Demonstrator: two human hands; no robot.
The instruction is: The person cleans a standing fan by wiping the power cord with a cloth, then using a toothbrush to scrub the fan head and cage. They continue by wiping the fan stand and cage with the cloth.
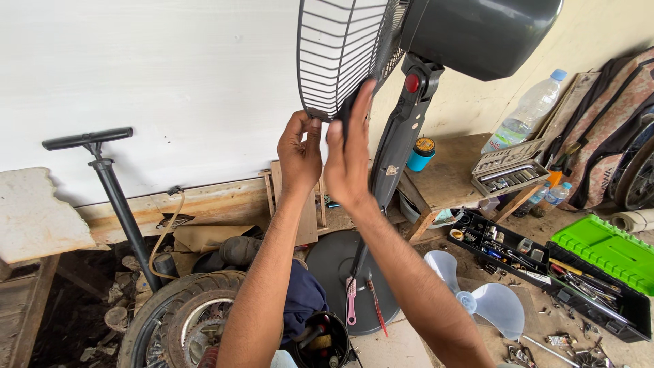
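Black floor pump (109, 184) stood at left beside a tyre (178, 315). Detached fan blade (485, 300) lay on floor; open toolbox (599, 272) and water bottle (528, 112) at right.

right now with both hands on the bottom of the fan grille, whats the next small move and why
Probably work the clip at the bottom rim of the rear grille: the left hand pinches there and the right hand presses beside it. The fan blade already lies on the floor, so the grille seems next.
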